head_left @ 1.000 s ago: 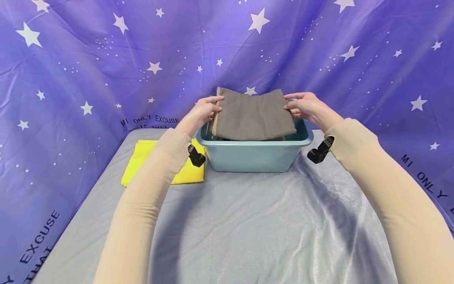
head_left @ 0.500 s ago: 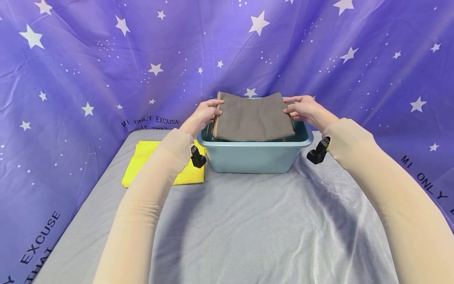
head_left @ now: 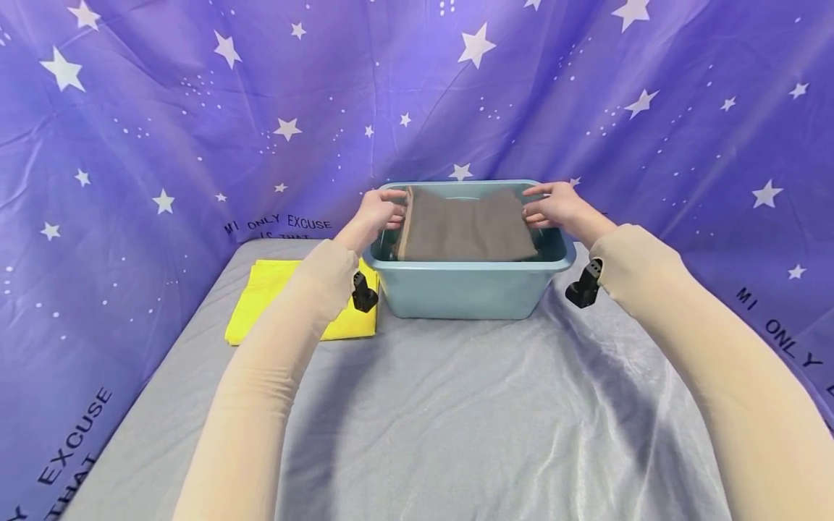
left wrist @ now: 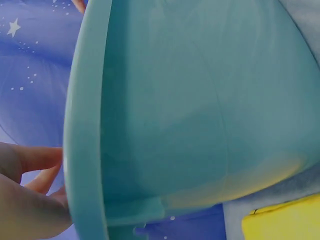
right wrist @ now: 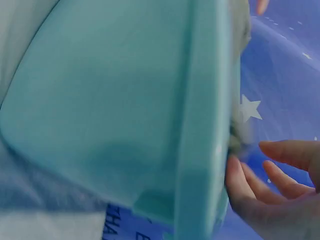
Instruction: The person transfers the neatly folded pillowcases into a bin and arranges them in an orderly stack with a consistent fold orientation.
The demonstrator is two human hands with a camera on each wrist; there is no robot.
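Observation:
A folded grey-brown cloth (head_left: pixel 469 230) lies inside the blue-green plastic basin (head_left: pixel 456 289), its top edge a little below the basin's back rim. My left hand (head_left: pixel 378 211) is at the cloth's left edge, over the basin's left rim. At the right edge, my right hand (head_left: pixel 557 206) has its fingers extended toward the cloth. In the right wrist view, the fingers (right wrist: pixel 285 177) are spread with a gap between them, beside a blurred bit of cloth (right wrist: pixel 241 132). The left wrist view shows thumb and fingers (left wrist: pixel 40 159) apart behind the rim, partly hidden.
A folded yellow cloth (head_left: pixel 348 318) lies left of the basin, partly behind the left forearm. Grey fabric (head_left: pixel 469 405) covers the table. A purple star-patterned curtain (head_left: pixel 365 87) hangs close behind the basin.
The grey-brown cloth has dropped from above the rim into the basin. Both hands have lowered slightly, less than the cloth, and its edges have slipped from the fingers.

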